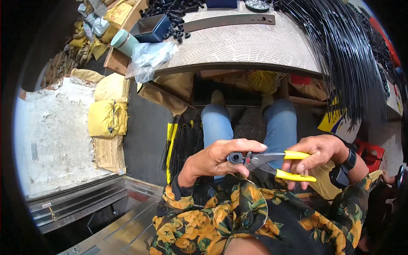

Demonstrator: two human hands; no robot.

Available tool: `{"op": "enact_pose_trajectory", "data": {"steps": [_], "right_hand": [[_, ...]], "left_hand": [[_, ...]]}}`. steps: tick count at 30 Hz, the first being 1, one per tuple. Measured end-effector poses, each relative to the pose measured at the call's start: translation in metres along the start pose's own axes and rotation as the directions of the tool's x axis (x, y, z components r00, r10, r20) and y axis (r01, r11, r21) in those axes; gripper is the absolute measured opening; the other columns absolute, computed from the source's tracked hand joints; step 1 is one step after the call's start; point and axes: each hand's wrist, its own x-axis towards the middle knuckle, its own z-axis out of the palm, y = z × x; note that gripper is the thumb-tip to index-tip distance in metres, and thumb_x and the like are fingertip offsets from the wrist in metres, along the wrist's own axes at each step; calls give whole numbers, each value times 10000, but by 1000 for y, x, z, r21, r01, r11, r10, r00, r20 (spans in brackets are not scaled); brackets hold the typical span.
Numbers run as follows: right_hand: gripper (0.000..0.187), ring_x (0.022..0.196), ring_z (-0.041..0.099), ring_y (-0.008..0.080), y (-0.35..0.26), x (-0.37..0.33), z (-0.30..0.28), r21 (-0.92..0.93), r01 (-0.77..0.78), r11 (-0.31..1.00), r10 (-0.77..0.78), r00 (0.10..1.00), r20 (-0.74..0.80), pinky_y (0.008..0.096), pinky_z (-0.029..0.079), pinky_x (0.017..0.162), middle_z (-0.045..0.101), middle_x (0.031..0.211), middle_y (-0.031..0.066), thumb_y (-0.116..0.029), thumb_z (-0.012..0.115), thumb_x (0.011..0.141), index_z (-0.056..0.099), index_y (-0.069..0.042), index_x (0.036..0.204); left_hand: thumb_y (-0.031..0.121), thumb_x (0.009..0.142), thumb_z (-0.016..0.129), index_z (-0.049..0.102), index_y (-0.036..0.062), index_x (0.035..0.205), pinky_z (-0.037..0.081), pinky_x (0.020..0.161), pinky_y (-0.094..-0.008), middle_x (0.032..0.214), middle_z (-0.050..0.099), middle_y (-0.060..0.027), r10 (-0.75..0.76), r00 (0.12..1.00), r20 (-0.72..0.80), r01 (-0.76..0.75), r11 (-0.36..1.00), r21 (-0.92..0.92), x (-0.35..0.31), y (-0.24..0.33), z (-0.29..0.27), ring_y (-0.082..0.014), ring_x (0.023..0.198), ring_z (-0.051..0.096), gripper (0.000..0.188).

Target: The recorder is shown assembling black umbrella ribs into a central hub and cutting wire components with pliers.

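Observation:
My right hand [318, 153] grips a pair of pliers [265, 159] with yellow handles, its fingers between and around the two spread handles. The grey jaws point left, toward my left hand [210, 160]. Between the thumb and fingers of that hand is a small black round part [234, 157] with a hole in its end. It sits right at the tip of the jaws, where a small red spot also shows. Whether the jaws bite on the part cannot be made out. Both hands are held above my lap.
Ahead stands a patterned worktable [246, 46] with a flat metal bar [229, 22], a dark blue bin [149, 29], loose black parts [173, 30] and a green cup [124, 42]. Long black cables [340, 55] hang over its right side. Yellow sacks [108, 118] stand at left; a red stool [369, 155] at right.

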Motion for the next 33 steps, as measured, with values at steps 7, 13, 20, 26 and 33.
{"op": "enact_pose_trajectory", "data": {"steps": [7, 13, 20, 26, 33], "right_hand": [[429, 916, 518, 254, 3, 19, 12, -871, -423, -252, -738, 666, -110, 367, 426, 748, 483, 1062, 108, -107, 603, 689, 535, -111, 1112], [380, 869, 520, 243, -10, 29, 16, -833, -481, -273, -797, 598, -83, 348, 424, 732, 495, 1066, 114, -50, 571, 649, 558, -64, 1029], [241, 717, 543, 243, 40, 78, -11, -928, -359, -102, -928, 369, -40, 341, 443, 592, 525, 883, 120, -81, 651, 661, 570, -50, 886], [80, 645, 546, 127, 10, 84, -12, -663, 350, 662, -749, 347, -565, 300, 452, 564, 586, 725, 59, -83, 572, 845, 591, -7, 828], [274, 600, 527, 99, -167, 23, -165, -834, -170, 525, -826, -335, -452, 249, 412, 540, 614, 702, 28, -270, 639, 800, 664, -10, 881]], "left_hand": [[353, 766, 652, 479, 30, 1134, 451, 721, -277, 1024, 563, -106, -44, 930, -366, 122, 974, 193, -3, -5, 16, -195, 826, 577, 519], [435, 802, 606, 492, -6, 1109, 418, 768, -250, 1038, 520, -79, -103, 848, -521, 198, 971, 131, -7, 1, 22, -128, 869, 520, 549], [635, 858, 293, 486, -61, 1113, 385, 649, -205, 947, 536, -67, -63, 711, -700, 228, 963, 146, 4, -1, 29, -93, 744, 478, 766], [583, 898, 256, 486, -41, 1016, 299, 477, -218, 608, 366, -1, 27, 556, -830, 162, 977, 141, 4, -27, 19, -76, 529, 338, 676], [568, 906, 250, 519, -35, 971, 290, 454, -228, 599, 445, -33, 28, 678, -735, 138, 977, 165, 26, -23, 30, -81, 487, 372, 664]]}}
